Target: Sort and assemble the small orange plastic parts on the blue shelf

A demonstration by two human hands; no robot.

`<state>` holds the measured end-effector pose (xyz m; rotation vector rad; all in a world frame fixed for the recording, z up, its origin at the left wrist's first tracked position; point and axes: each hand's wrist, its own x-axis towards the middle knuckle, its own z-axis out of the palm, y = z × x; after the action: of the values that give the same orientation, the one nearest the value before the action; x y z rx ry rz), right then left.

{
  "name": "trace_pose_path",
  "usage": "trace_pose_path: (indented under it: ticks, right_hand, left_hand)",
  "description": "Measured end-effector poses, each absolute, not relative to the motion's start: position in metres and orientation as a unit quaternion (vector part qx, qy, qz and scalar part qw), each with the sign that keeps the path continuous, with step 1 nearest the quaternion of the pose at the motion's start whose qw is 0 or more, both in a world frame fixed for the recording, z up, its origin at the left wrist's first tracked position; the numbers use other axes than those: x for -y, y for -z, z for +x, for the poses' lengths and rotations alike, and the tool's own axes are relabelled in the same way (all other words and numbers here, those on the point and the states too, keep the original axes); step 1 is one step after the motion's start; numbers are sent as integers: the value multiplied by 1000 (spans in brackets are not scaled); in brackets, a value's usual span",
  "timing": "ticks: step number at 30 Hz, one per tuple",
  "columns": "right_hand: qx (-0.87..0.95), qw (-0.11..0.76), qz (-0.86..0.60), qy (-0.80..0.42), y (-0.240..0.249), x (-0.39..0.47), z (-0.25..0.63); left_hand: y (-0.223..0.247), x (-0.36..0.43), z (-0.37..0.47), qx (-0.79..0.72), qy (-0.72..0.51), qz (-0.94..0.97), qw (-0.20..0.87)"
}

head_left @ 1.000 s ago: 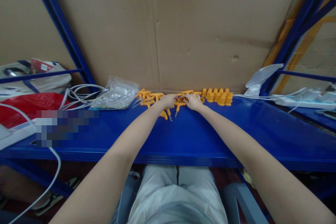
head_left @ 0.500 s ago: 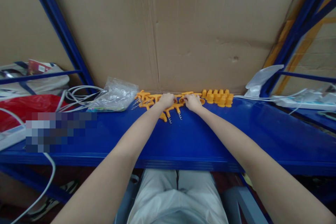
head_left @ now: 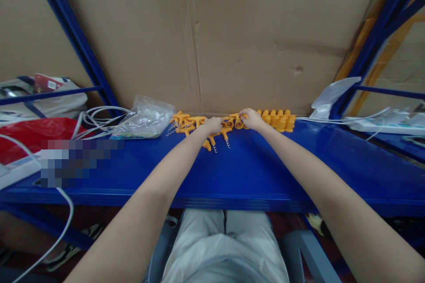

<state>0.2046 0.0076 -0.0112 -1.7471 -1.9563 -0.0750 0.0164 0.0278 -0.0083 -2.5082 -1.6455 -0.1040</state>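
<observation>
My left hand [head_left: 213,125] is closed low over a cluster of yellow corkscrew parts, its fingertips by a round yellow cup; what it grips is hidden. To the right, my right hand [head_left: 251,118] has its fingers bent together at a yellow corkscrew piece [head_left: 245,116], largely covered by the hand. Between the hands lies a bell-shaped yellow piece [head_left: 238,124] with its hollow end facing me. Yellow T-handles with metal spirals, among them a corkscrew handle [head_left: 226,132], lie around and left of my left hand.
Several yellow cup-shaped pieces [head_left: 280,121] stand in rows on the right. A clear plastic bag [head_left: 146,117] and white cables [head_left: 91,119] lie left on the blue table [head_left: 232,177]. A cardboard sheet [head_left: 249,44] stands upright behind, between blue posts.
My right hand has moved slightly right and toward the rows of yellow cups, uncovering yellow pieces between the hands. My left hand has stayed nearly in place. The view has tilted slightly.
</observation>
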Motion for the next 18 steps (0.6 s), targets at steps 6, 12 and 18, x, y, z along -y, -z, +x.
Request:
trace_pose_path:
  ticks: [6,12,18]
  right_hand:
    - [677,294,-670,77,-3,5,255]
    - [646,269,-707,107,24,17,292]
    - [658,207,-719,85,40,15,301]
  left_hand:
    - [3,-14,3,457,39,-886,70]
    - [12,2,-1,441,-20,-896,42]
    - [19,15,-1,417,8,-906,74]
